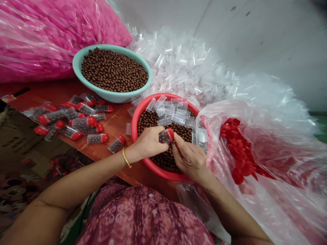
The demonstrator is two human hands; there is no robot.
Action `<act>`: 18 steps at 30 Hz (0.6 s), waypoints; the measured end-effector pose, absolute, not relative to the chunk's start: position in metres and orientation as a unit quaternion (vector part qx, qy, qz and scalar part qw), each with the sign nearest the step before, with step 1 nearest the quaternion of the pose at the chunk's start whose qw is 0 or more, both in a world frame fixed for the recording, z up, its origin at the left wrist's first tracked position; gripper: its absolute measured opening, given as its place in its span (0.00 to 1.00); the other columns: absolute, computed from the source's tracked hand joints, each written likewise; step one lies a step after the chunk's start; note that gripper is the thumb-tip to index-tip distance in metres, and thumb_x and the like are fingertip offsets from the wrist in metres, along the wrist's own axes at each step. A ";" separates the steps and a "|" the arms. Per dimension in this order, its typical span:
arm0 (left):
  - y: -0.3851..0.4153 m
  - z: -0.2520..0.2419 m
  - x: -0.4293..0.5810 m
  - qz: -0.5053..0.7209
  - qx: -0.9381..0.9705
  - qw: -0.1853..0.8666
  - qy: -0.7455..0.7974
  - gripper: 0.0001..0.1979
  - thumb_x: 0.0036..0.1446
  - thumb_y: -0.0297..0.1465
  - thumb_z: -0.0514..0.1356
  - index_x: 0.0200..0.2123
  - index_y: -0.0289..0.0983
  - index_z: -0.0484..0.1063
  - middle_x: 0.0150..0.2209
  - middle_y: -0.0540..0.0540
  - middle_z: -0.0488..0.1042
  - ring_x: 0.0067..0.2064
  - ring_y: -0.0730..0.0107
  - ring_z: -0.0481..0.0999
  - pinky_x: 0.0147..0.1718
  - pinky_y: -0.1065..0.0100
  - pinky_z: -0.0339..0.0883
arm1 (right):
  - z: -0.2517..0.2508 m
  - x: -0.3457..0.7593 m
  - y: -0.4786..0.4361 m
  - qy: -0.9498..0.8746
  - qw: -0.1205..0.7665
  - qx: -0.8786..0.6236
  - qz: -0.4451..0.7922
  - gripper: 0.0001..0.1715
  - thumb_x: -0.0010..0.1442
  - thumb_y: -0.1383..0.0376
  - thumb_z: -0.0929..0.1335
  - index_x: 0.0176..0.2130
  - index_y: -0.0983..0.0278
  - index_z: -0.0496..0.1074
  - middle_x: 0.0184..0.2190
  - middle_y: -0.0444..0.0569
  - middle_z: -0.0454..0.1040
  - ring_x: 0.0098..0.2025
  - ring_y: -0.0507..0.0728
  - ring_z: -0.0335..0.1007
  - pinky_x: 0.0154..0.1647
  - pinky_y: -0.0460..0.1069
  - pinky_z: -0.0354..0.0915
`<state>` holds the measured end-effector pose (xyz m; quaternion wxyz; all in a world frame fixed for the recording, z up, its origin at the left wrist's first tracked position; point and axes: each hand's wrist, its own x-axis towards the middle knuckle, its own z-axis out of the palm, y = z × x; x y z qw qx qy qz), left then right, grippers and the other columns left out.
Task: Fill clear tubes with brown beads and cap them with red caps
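My left hand [149, 143] grips a small clear tube [165, 136] filled with brown chocolate balls, and its red cap points right. The fingertips of my right hand [189, 161] press on that red cap [170, 134]. Both hands sit over a red plastic basin [158, 173] heaped with chocolate balls. Several empty clear tubes [168, 114] lie on the balls at its far side. A gold bangle [126, 157] circles my left wrist.
A teal basin [102, 93] of chocolate balls stands beyond. Several capped tubes [74, 119] lie on the orange wooden table [114, 127]. Plastic bags hold red caps [238, 149], clear tubes [178, 64] and pink items [51, 37]. Cardboard [25, 153] lies at lower left.
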<state>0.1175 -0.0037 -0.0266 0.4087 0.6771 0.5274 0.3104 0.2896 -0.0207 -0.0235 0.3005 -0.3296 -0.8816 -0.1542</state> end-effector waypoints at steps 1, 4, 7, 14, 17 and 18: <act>-0.003 -0.027 0.117 0.307 0.682 0.411 0.522 0.05 0.41 0.29 0.57 0.21 0.37 0.60 0.20 0.54 0.64 0.23 0.75 0.62 0.23 0.71 0.50 | -0.021 0.293 -0.019 -0.889 0.300 -0.319 -0.136 0.28 0.59 0.74 0.64 0.59 0.66 0.62 0.32 0.49 0.81 0.23 0.50 0.73 0.29 0.43 0.69; -0.004 -0.026 0.117 0.295 0.703 0.419 0.494 0.04 0.42 0.30 0.57 0.22 0.37 0.63 0.21 0.53 0.66 0.24 0.75 0.63 0.23 0.72 0.51 | -0.012 0.305 -0.013 -0.906 0.291 -0.305 -0.045 0.21 0.59 0.71 0.64 0.53 0.64 0.68 0.33 0.49 0.80 0.26 0.50 0.73 0.28 0.44 0.68; -0.008 -0.020 0.119 0.259 0.731 0.389 0.498 0.06 0.43 0.33 0.58 0.23 0.37 0.65 0.21 0.52 0.67 0.23 0.74 0.63 0.23 0.71 0.50 | -0.009 0.307 -0.006 -0.882 0.311 -0.346 0.075 0.16 0.60 0.64 0.63 0.47 0.63 0.72 0.29 0.47 0.76 0.28 0.52 0.71 0.30 0.47 0.68; -0.016 -0.011 0.120 0.165 0.792 0.327 0.488 0.08 0.42 0.33 0.57 0.27 0.35 0.70 0.21 0.50 0.70 0.22 0.71 0.65 0.22 0.70 0.53 | -0.024 0.264 0.004 -0.641 0.392 -0.417 0.512 0.42 0.62 0.42 0.44 0.60 0.56 0.61 0.47 0.50 0.71 0.46 0.58 0.70 0.52 0.58 0.64; -0.016 -0.011 0.120 0.148 0.808 0.307 0.481 0.10 0.44 0.33 0.58 0.31 0.35 0.72 0.24 0.47 0.74 0.24 0.67 0.70 0.24 0.69 0.59 | -0.020 0.258 0.005 -0.625 0.334 -0.399 0.582 0.45 0.59 0.37 0.45 0.65 0.54 0.54 0.59 0.48 0.64 0.61 0.59 0.59 0.65 0.60 0.50; -0.016 -0.011 0.120 0.143 0.814 0.302 0.476 0.11 0.44 0.33 0.58 0.31 0.34 0.73 0.25 0.47 0.74 0.25 0.66 0.72 0.25 0.69 0.61 | -0.019 0.259 0.005 -0.637 0.319 -0.394 0.581 0.45 0.59 0.37 0.46 0.66 0.54 0.52 0.62 0.46 0.61 0.64 0.58 0.54 0.67 0.59 0.46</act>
